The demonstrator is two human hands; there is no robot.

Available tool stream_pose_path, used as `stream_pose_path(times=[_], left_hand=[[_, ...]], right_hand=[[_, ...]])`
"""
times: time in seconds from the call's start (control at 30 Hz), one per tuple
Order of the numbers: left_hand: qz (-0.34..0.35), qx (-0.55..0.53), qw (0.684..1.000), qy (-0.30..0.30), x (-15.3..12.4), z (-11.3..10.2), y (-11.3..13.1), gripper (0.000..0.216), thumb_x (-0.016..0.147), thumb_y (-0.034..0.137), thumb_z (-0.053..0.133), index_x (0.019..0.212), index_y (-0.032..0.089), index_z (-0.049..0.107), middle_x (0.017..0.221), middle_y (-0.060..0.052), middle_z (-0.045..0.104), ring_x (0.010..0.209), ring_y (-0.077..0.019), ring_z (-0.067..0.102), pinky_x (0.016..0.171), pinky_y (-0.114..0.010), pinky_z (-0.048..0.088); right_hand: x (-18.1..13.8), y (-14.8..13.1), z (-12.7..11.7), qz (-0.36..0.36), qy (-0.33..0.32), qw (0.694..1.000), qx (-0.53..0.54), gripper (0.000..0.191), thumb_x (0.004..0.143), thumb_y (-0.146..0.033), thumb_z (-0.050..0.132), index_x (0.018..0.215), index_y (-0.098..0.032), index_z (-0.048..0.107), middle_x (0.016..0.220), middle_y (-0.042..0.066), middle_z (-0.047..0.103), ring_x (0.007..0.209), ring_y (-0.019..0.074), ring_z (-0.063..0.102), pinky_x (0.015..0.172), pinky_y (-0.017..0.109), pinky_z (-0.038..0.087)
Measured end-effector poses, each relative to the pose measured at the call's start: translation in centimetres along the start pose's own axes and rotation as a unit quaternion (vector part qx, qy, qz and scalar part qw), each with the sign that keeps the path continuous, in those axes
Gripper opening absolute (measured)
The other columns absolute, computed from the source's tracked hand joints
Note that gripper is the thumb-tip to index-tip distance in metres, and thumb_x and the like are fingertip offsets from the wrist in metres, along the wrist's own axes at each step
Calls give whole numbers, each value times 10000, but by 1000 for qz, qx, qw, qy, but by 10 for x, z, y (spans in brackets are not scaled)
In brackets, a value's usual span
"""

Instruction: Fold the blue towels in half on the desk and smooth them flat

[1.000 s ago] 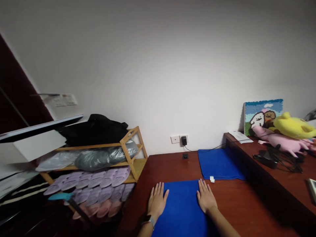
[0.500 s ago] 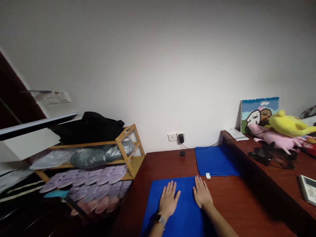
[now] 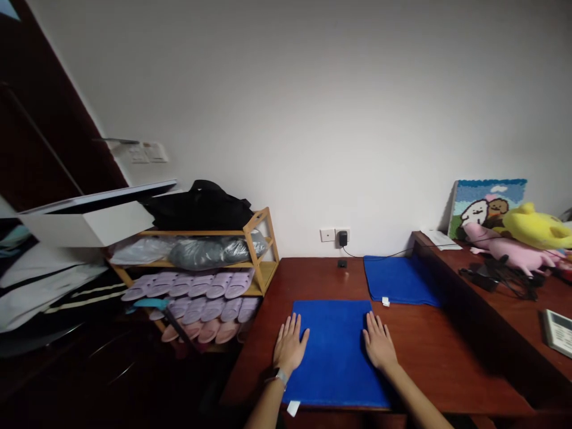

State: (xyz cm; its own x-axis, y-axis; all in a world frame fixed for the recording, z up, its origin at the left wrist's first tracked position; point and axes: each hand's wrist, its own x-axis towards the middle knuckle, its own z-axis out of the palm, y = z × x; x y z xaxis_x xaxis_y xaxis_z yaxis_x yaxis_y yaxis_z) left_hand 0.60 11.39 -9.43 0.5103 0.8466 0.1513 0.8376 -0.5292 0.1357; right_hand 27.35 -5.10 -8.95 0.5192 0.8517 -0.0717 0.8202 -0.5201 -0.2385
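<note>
A blue towel [image 3: 334, 351] lies folded flat on the dark red wooden table [image 3: 429, 363] in front of me. My left hand [image 3: 289, 344] rests palm down on the towel's left edge, fingers stretched out. My right hand [image 3: 379, 342] lies flat on its right edge, fingers spread too. Neither hand holds anything. A wristband shows on my left wrist. A second blue towel [image 3: 400, 280] lies folded further back, near the wall, with a small white tag at its front corner.
A wooden shoe rack [image 3: 250, 262] with several lilac and pink slippers stands to the left, a black bag [image 3: 201, 205] on top. A raised shelf at the right carries plush toys [image 3: 522, 238], cables, a picture and a white device [image 3: 558, 330]. A charger sits in the wall socket [image 3: 342, 237].
My hands have slid apart from the towel's middle to its left and right edges. The view has tilted down, so the towel's near edge and white tag now show.
</note>
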Motion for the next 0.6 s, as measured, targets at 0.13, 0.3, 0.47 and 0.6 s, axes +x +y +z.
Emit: stream_pose_path(times=[0.13, 0.3, 0.47, 0.6], left_hand=[[1, 8, 1000, -7, -1, -6, -1, 745, 1018, 612, 200, 1589, 144, 298, 1671, -92, 259, 1546, -264, 250, 1257, -474, 249], [12, 20, 1000, 4, -4, -19, 13, 693, 1031, 537, 242, 1566, 110, 348, 1653, -124, 300, 1543, -280, 255, 1269, -504, 210], [147, -42, 988, 23, -16, -14, 95, 637, 1055, 510, 166, 1599, 197, 276, 1672, -54, 277, 1551, -224, 233, 1273, -458, 233], [202, -78, 976, -30, -28, 4, 157, 637, 1052, 530, 157, 1609, 234, 241, 1671, -44, 295, 1550, -223, 243, 1271, -467, 241]], right_hand=[[-31, 1, 12, -12, 7, 1000, 4, 689, 1014, -466, 113, 1611, -125, 156, 1693, 12, 147, 1569, 228, 102, 1277, 416, 97], [-34, 0, 8, -4, 20, 1000, 20, 707, 1013, -472, 129, 1601, -82, 160, 1691, 55, 144, 1565, 219, 124, 1278, 396, 96], [-32, -1, 7, 0, 12, 1000, 11, 706, 1011, -459, 123, 1600, -70, 150, 1691, 64, 144, 1566, 223, 119, 1277, 394, 92], [-31, 2, 12, -5, 5, 1000, -4, 697, 1006, -435, 153, 1601, -72, 161, 1692, 68, 140, 1568, 229, 110, 1275, 406, 81]])
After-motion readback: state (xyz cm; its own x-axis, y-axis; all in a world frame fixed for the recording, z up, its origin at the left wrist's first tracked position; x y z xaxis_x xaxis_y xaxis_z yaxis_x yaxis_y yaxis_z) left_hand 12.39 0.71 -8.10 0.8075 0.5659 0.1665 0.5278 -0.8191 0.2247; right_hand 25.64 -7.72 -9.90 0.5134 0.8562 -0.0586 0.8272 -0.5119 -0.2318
